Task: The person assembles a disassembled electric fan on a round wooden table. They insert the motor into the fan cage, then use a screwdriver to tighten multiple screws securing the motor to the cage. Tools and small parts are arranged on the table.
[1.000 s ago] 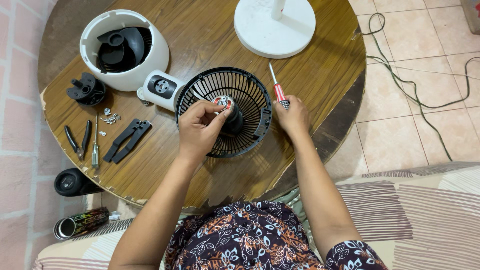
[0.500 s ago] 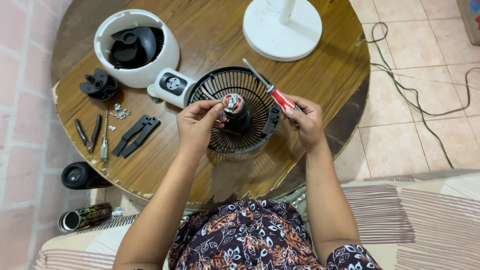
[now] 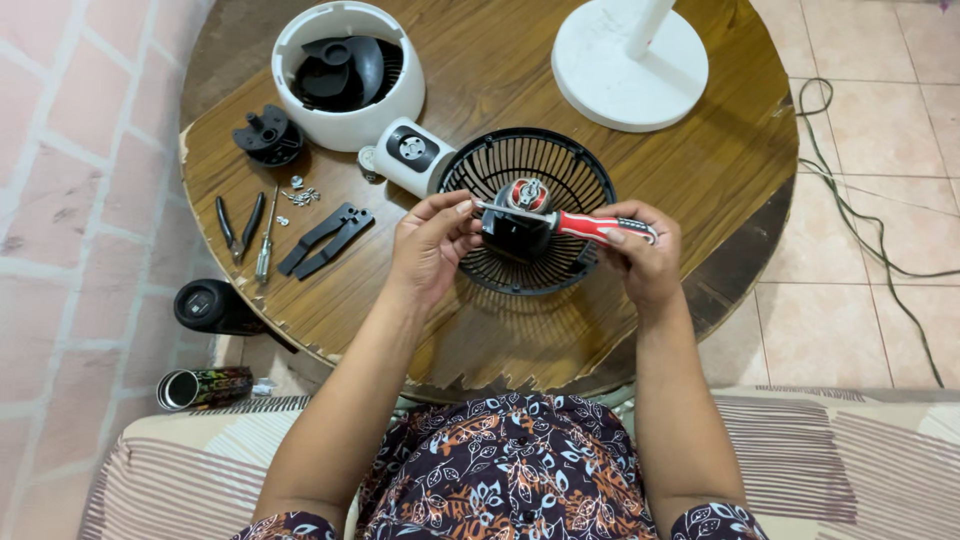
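Your right hand [image 3: 645, 250] grips the red-handled screwdriver [image 3: 580, 225] around its handle, shaft lying level and pointing toward frame left. Your left hand [image 3: 430, 245] pinches the shaft near its tip between thumb and fingers, just beside the motor [image 3: 520, 215]. The motor stands at mid-frame inside the black fan grille [image 3: 590, 185], which rests on the round wooden table [image 3: 480, 330].

Both hands are closed on the one tool; nothing steadies the grille or the motor.

Risks noted:
- With the grille unheld, any sideways push from the tip may, in my judgement, slide or tip it on the table.
- Your left fingertips sit close to the tip; a slip off the fastener could drive the blade into them.
- Whether the tip is seated in a screw cannot be told at this size.
- Loose screws [image 3: 300, 195] lie at the upper left beside the pliers [image 3: 238, 225] and a second small screwdriver [image 3: 265, 245]; a jolt to the table could scatter them.
- The white housing [image 3: 345, 75] and white stand base [image 3: 625, 70] stand well clear at the top of the frame.
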